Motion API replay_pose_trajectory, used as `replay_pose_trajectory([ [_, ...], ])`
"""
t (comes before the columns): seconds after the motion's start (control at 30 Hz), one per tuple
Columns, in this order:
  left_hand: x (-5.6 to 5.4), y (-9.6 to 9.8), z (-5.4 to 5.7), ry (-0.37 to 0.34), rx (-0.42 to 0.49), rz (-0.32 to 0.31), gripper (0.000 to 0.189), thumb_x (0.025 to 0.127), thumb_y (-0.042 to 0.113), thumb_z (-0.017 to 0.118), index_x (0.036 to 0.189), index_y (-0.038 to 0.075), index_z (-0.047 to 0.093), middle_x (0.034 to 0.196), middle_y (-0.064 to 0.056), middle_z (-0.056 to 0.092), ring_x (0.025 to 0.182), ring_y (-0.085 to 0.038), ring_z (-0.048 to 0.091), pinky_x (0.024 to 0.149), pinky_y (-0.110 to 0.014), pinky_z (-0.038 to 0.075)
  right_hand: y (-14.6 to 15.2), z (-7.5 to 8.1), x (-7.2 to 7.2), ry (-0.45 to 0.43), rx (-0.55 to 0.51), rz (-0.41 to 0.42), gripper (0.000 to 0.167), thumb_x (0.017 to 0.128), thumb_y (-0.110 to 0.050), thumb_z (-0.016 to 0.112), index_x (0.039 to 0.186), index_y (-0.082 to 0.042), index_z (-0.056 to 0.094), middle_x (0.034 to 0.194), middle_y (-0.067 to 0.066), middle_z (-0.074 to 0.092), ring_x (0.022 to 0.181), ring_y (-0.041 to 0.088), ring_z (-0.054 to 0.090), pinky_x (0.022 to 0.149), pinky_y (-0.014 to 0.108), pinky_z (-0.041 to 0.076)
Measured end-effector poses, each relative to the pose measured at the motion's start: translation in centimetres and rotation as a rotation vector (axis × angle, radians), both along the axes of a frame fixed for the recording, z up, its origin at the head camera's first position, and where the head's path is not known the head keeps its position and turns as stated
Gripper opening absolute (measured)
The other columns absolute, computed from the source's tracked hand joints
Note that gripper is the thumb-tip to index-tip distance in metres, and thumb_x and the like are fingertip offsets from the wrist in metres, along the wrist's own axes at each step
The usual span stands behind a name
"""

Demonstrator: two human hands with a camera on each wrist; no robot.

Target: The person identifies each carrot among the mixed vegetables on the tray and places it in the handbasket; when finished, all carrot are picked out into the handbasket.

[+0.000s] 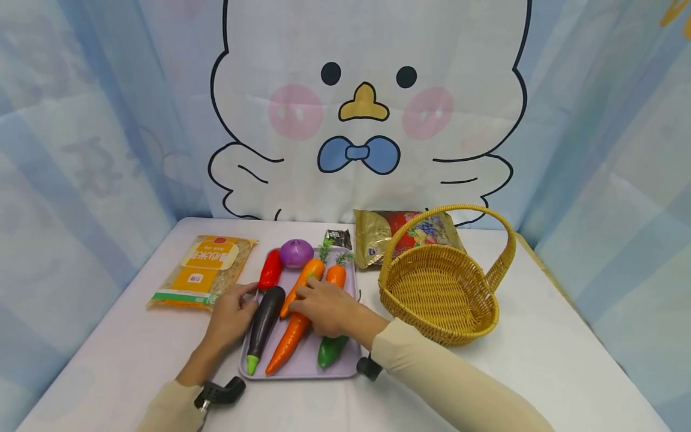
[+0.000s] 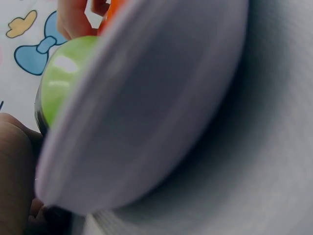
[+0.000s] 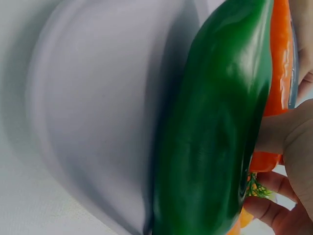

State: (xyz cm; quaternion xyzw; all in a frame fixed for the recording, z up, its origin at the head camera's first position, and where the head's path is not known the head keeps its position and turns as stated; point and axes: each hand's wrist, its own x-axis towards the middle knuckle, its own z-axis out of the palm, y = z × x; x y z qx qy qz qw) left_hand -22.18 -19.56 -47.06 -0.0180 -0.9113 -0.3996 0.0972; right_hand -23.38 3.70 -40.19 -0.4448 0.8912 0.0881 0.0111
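The right hand (image 1: 328, 311) arches palm-down over the long orange carrot (image 1: 288, 346), thumb on it and fingers bent across it; whether they pinch it I cannot tell. The long carrot's axis runs from far right to near left under the hand: its leafy end lies beyond the knuckles, and its bare tip points back toward the person, coming out on the hand's near left.

Just past the fingertips lies a shorter carrot (image 1: 294, 293), slanting much the same way, leafy top beyond the hand. Beneath the hand's near side is a green pepper (image 3: 215, 132), lengthwise along the tray's right part.

Left of both carrots, a dark eggplant (image 1: 264, 324) points its green stem end toward the person. The left hand (image 1: 229, 318) is beside it at the tray's left edge, fingers loosely bent; I cannot tell whether they grip anything. Past its fingertips lies a red pepper (image 1: 270, 270), with a purple onion (image 1: 296, 254) farther on.

All these are on the lilac tray (image 1: 308, 377). Outward, a wicker basket (image 1: 402, 318) stands right of the right hand, and a bag of grain (image 1: 207, 270) lies beyond the left hand.
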Motion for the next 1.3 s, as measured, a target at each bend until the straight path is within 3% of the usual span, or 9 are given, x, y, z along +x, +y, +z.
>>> replay_pose_trajectory([
  [0.23, 0.1, 0.0, 0.0, -0.011, -0.002, 0.001, 0.043, 0.093, 0.005, 0.058, 0.135, 0.001, 0.063, 0.099, -0.012, 0.059, 0.074, -0.021, 0.049, 0.061, -0.028, 0.04, 0.5, 0.3, 0.2, 0.033, 0.019, 0.019, 0.05, 0.089, -0.024, 0.077, 0.136, -0.03, 0.063, 0.133, -0.004, 0.058, 0.119, 0.018, 0.047, 0.104, 0.033, 0.044],
  [0.53, -0.1, -0.4, 0.4, 0.0, -0.004, 0.002, 0.042, 0.093, 0.005, 0.058, 0.134, 0.001, 0.064, 0.099, -0.012, 0.061, 0.076, -0.022, 0.05, 0.062, -0.029, 0.04, 0.8, 2.2, 0.4, 0.054, 0.009, 0.038, 0.058, 0.087, -0.022, 0.079, 0.141, -0.029, 0.058, 0.132, -0.002, 0.056, 0.121, 0.019, 0.048, 0.103, 0.033, 0.045],
  [0.73, -0.1, -0.2, 0.2, -0.007, 0.01, 0.015, 0.042, 0.092, 0.005, 0.059, 0.134, 0.002, 0.064, 0.098, -0.012, 0.06, 0.074, -0.022, 0.049, 0.061, -0.028, 0.04, 1.6, 3.9, 1.1, 0.093, -0.048, 0.061, 0.051, 0.09, -0.023, 0.075, 0.139, -0.029, 0.06, 0.128, -0.002, 0.056, 0.12, 0.018, 0.047, 0.099, 0.032, 0.047],
  [0.97, 0.0, 0.4, -0.2, 0.002, 0.01, 0.007, 0.043, 0.091, 0.006, 0.06, 0.133, 0.003, 0.066, 0.102, -0.012, 0.062, 0.077, -0.022, 0.049, 0.064, -0.03, 0.04, 3.5, 5.6, 2.1, 0.098, -0.171, 0.031, 0.048, 0.091, -0.026, 0.076, 0.137, -0.028, 0.062, 0.129, -0.001, 0.056, 0.12, 0.021, 0.049, 0.098, 0.035, 0.048],
  [1.3, 0.0, 0.1, -0.1, 0.002, 0.007, 0.019, 0.042, 0.092, 0.006, 0.059, 0.134, 0.002, 0.065, 0.101, -0.011, 0.062, 0.077, -0.022, 0.049, 0.065, -0.03, 0.039, 4.8, 6.7, 2.7, 0.111, -0.252, 0.024, 0.052, 0.088, -0.027, 0.079, 0.138, -0.025, 0.062, 0.129, 0.001, 0.057, 0.118, 0.02, 0.051, 0.099, 0.035, 0.049],
])
